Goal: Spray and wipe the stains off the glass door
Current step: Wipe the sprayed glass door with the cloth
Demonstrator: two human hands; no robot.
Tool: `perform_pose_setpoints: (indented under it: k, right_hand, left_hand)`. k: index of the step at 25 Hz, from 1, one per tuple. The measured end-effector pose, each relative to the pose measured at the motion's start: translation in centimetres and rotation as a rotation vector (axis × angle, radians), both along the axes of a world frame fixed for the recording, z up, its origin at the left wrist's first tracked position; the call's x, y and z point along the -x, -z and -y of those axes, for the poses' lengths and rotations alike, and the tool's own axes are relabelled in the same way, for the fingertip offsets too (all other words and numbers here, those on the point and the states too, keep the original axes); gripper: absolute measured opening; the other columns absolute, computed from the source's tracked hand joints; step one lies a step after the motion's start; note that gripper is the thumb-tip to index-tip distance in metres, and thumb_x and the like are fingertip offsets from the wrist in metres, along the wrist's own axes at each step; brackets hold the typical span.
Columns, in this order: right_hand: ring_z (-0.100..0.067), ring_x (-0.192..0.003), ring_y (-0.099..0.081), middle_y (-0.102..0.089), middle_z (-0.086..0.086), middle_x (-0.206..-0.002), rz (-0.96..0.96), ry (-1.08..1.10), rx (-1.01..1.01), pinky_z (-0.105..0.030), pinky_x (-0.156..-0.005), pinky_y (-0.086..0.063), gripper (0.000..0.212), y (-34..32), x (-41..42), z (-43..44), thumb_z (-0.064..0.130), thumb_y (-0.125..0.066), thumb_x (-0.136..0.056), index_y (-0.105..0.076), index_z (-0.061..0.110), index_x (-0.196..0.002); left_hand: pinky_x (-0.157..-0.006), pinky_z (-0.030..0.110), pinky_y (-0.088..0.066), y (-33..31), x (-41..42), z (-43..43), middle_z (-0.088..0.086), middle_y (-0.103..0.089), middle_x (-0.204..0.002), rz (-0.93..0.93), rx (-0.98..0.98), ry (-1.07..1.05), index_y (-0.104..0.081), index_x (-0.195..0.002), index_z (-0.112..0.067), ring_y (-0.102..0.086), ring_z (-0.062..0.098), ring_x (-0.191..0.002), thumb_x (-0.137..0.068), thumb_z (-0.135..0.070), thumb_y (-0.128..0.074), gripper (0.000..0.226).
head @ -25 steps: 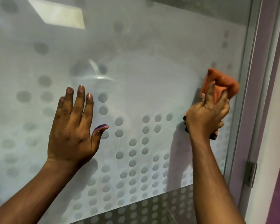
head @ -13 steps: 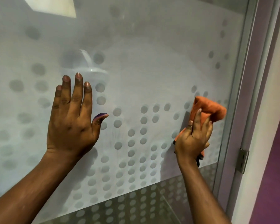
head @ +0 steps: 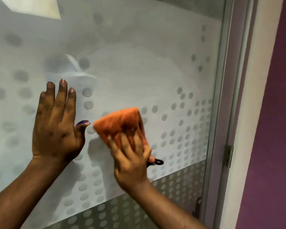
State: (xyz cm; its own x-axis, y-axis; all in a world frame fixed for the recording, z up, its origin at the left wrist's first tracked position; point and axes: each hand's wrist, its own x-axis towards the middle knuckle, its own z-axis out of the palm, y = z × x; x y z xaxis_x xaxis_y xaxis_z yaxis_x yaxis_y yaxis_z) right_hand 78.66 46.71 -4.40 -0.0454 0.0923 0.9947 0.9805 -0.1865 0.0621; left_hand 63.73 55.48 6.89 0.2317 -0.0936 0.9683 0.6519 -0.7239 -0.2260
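You're mid-wipe. Your left hand [head: 56,129] lies flat on the frosted, dotted glass door [head: 147,66], fingers straight, holding nothing. Your right hand [head: 130,161] grips the bunched orange cloth [head: 120,123] and presses it to the glass mid-pane, just beside the left thumb and well apart from the hinge-side edge. Frosting and motion blur hide any stains, so I cannot tell how much is left. Spraying is probably done. No spray bottle or other container in view.

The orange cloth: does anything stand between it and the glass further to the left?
Yes. The left hand lies flat on the glass door just left of the cloth, very close to it, and blocks that way.
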Motion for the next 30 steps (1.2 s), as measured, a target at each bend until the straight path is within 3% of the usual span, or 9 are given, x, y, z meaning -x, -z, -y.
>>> perform_pose_setpoints:
  k: [3,6,11,15,18,20,24,28,30]
  right_hand:
    - [-0.031,-0.133,-0.045,-0.06,0.002,-0.133,0.122,0.016,0.066,-0.047,-0.086,-0.04,0.042,3.6,-0.4,0.5,0.02,-0.052,-0.091,-0.059,0.03,-0.13]
    - [-0.033,-0.13,-0.047,-0.06,-0.001,-0.127,0.203,0.045,0.045,-0.048,-0.087,-0.043,0.035,4.6,-3.7,1.1,0.016,-0.051,-0.091,-0.066,0.027,-0.12]
    - [-0.039,-0.129,-0.042,-0.05,-0.016,-0.138,-0.43,0.211,-0.184,-0.05,-0.08,-0.047,0.048,4.3,-9.0,2.8,0.011,-0.054,-0.083,-0.06,0.023,-0.129]
    - [-0.044,-0.125,-0.048,-0.052,-0.024,-0.137,-0.738,0.2,-0.411,-0.051,-0.101,-0.041,0.041,4.3,-11.0,3.0,0.002,-0.059,-0.089,-0.059,0.008,-0.13]
    - [-0.042,-0.13,-0.043,-0.044,-0.023,-0.145,-1.14,0.135,-0.573,-0.038,-0.108,-0.025,0.04,4.7,-10.1,3.2,0.007,-0.051,-0.096,-0.053,0.011,-0.136]
    - [-0.041,-0.13,-0.041,-0.042,-0.022,-0.146,-1.203,0.11,-0.566,-0.032,-0.105,-0.019,0.04,5.6,-8.2,3.1,0.007,-0.051,-0.096,-0.053,0.011,-0.136]
    - [-0.043,-0.124,-0.044,-0.042,-0.021,-0.146,-1.217,0.092,-0.486,-0.043,-0.107,-0.027,0.043,7.5,-2.4,1.8,0.007,-0.059,-0.092,-0.055,0.013,-0.135]
    - [-0.044,-0.119,-0.048,-0.046,-0.025,-0.14,-1.223,0.051,-0.455,-0.02,-0.099,-0.018,0.045,7.6,2.2,1.1,0.003,-0.068,-0.085,-0.061,0.011,-0.129]
    - [-0.044,-0.114,-0.051,-0.049,-0.023,-0.137,-1.321,-0.017,-0.497,-0.023,-0.098,-0.02,0.049,6.9,4.0,1.0,-0.002,-0.068,-0.08,-0.062,0.012,-0.127]
  left_hand:
    - [-0.123,0.046,-0.008,-0.1,0.1,-0.1,0.031,-0.026,-0.153,-0.014,-0.006,-0.008,-0.033,-0.143,0.01,-0.018,0.047,-0.145,-0.102,-0.045,-0.02,0.071]
    - [-0.123,0.047,-0.007,-0.1,0.3,-0.3,0.031,-0.024,-0.154,-0.03,-0.018,-0.03,-0.032,-0.144,0.01,-0.017,0.048,-0.145,-0.102,-0.044,-0.023,0.069]
    - [-0.124,0.041,-0.002,0.3,0.3,-0.4,0.028,-0.022,-0.156,-0.024,-0.007,-0.062,-0.027,-0.148,0.006,-0.016,0.046,-0.146,-0.101,-0.048,-0.025,0.071]
    - [-0.124,0.041,-0.001,0.2,0.2,-0.2,0.028,-0.022,-0.156,-0.027,-0.005,-0.08,-0.023,-0.149,0.005,-0.016,0.046,-0.146,-0.102,-0.049,-0.026,0.071]
    - [-0.123,0.046,-0.006,0.2,0.1,0.1,0.029,-0.021,-0.156,-0.029,0.024,-0.091,-0.023,-0.148,0.007,-0.016,0.047,-0.146,-0.102,-0.049,-0.027,0.072]
    - [-0.122,0.048,-0.008,0.3,0.0,0.3,0.029,-0.02,-0.157,-0.045,0.035,-0.098,-0.022,-0.149,0.007,-0.015,0.047,-0.146,-0.102,-0.049,-0.027,0.073]
    - [-0.123,0.046,-0.005,0.1,0.1,0.3,0.027,-0.019,-0.157,-0.055,0.065,-0.075,-0.022,-0.149,0.005,-0.013,0.044,-0.147,-0.102,-0.048,-0.026,0.071]
    - [-0.123,0.04,0.002,0.9,0.4,1.1,0.025,-0.015,-0.159,-0.087,0.137,-0.02,-0.021,-0.15,0.004,-0.009,0.041,-0.149,-0.102,-0.048,-0.024,0.071]
    - [-0.123,0.038,0.004,1.4,0.4,1.5,0.022,-0.011,-0.161,-0.113,0.192,-0.001,-0.018,-0.151,0.002,-0.005,0.037,-0.15,-0.101,-0.048,-0.022,0.071]
